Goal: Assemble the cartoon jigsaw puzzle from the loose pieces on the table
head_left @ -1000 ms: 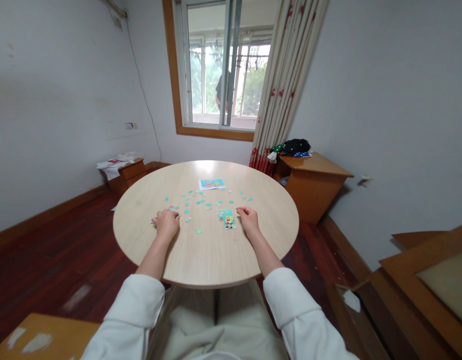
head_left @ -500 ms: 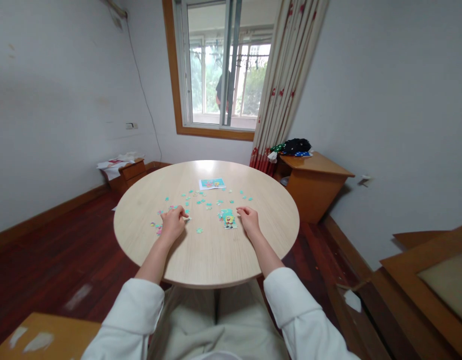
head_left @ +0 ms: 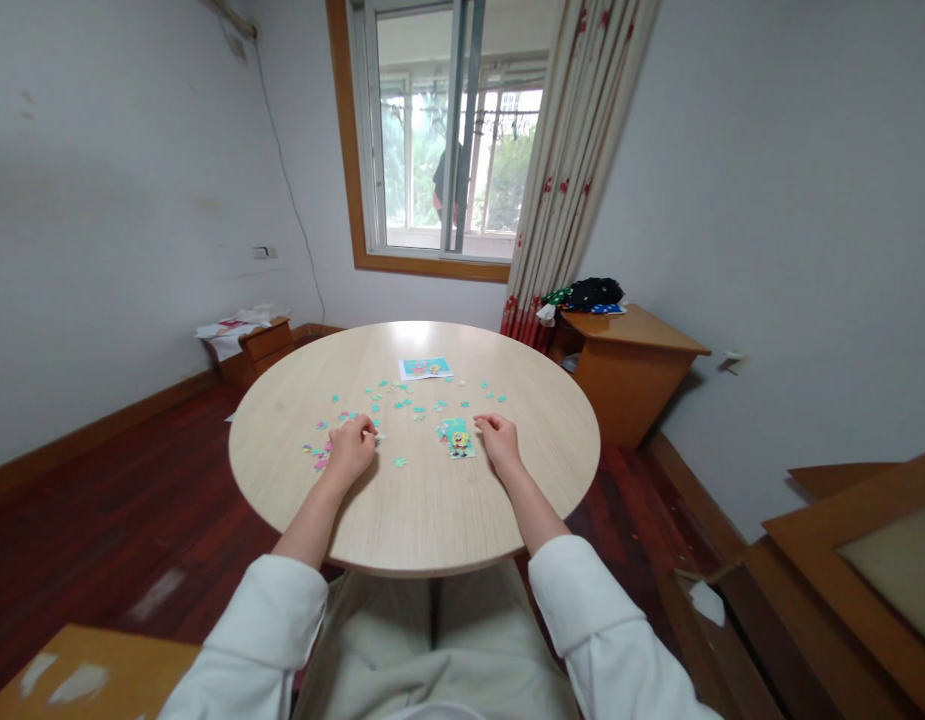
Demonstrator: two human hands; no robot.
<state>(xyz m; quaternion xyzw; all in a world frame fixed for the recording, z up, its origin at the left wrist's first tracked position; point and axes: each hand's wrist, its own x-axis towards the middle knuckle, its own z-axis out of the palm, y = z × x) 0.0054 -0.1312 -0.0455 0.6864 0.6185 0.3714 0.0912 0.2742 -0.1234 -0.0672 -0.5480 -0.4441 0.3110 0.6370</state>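
My left hand is over the left part of the round table, its fingers curled in a pinch. A pale jigsaw piece shows at its fingertips. Colourful loose jigsaw pieces lie beside and partly behind this hand. My right hand rests on the table, fingers loosely bent and apart, with nothing seen in them. Just left of its fingertips lies a partly joined jigsaw puzzle with a yellow cartoon figure on turquoise. A single turquoise-green piece sits between the hands.
Several turquoise pieces are scattered across the middle of the round table. Behind them lies a picture sheet. A wooden desk with cloths stands at the right, and a person is beyond the window.
My left hand's fingers have curled in closer, where the index finger reached out before. My right hand and the joined puzzle have stayed in place.
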